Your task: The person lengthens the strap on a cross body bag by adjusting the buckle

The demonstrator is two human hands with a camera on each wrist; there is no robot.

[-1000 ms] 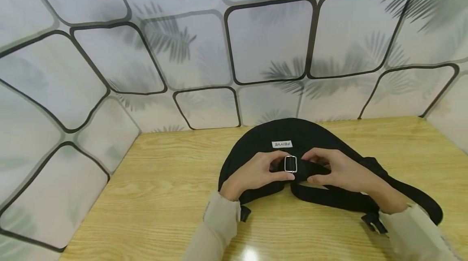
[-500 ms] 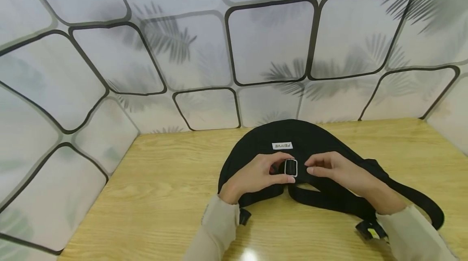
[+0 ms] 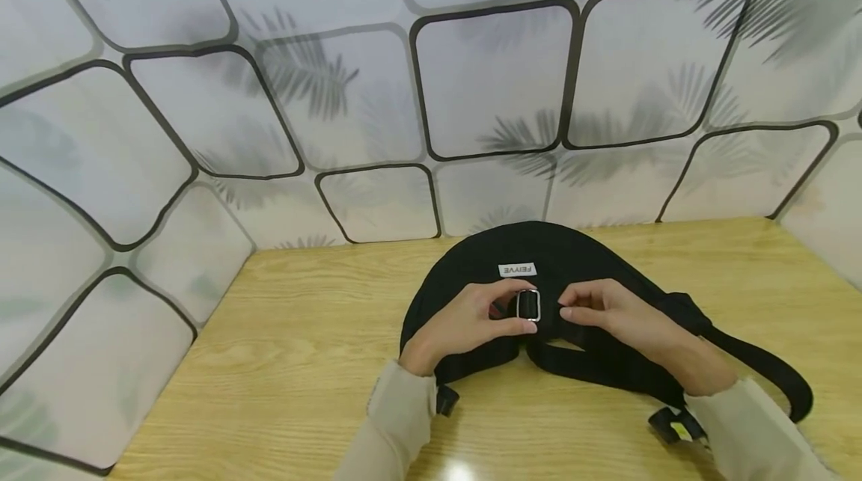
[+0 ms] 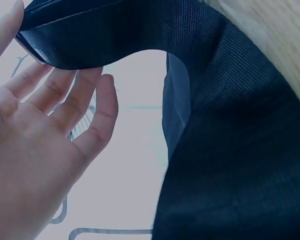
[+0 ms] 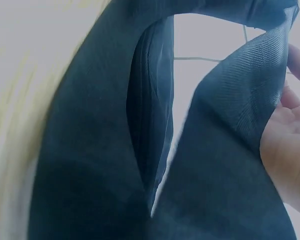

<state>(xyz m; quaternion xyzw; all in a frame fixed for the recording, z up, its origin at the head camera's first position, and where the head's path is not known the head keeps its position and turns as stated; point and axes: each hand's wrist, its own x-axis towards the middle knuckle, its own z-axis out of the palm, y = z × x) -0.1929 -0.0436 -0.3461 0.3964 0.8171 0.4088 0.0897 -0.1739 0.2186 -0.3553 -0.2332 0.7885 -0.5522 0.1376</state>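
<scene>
A black half-moon waist bag (image 3: 572, 249) with a small white label (image 3: 517, 270) lies on the table. Over its front edge, my left hand (image 3: 461, 322) pinches a silver metal slide buckle (image 3: 528, 306) between thumb and fingers, black webbing threaded through it. Just to the right, my right hand (image 3: 626, 316) has thumb and index finger brought together on the black strap (image 5: 245, 70); the gripped part blends into the bag. The left wrist view shows the strap (image 4: 225, 80) looping away from the left hand's fingers.
A plastic clip (image 3: 676, 426) lies near the right sleeve, another dark clip (image 3: 447, 400) beside the left one. A strap loop (image 3: 774, 369) curves out at right. Wood-grain table (image 3: 303, 346) meets a patterned backdrop (image 3: 491, 84) behind the bag.
A second ago the right fingers were spread wide on the strap right of the buckle; now they are drawn together. The right-hand clip has turned and shifted left. The left hand keeps the buckle.
</scene>
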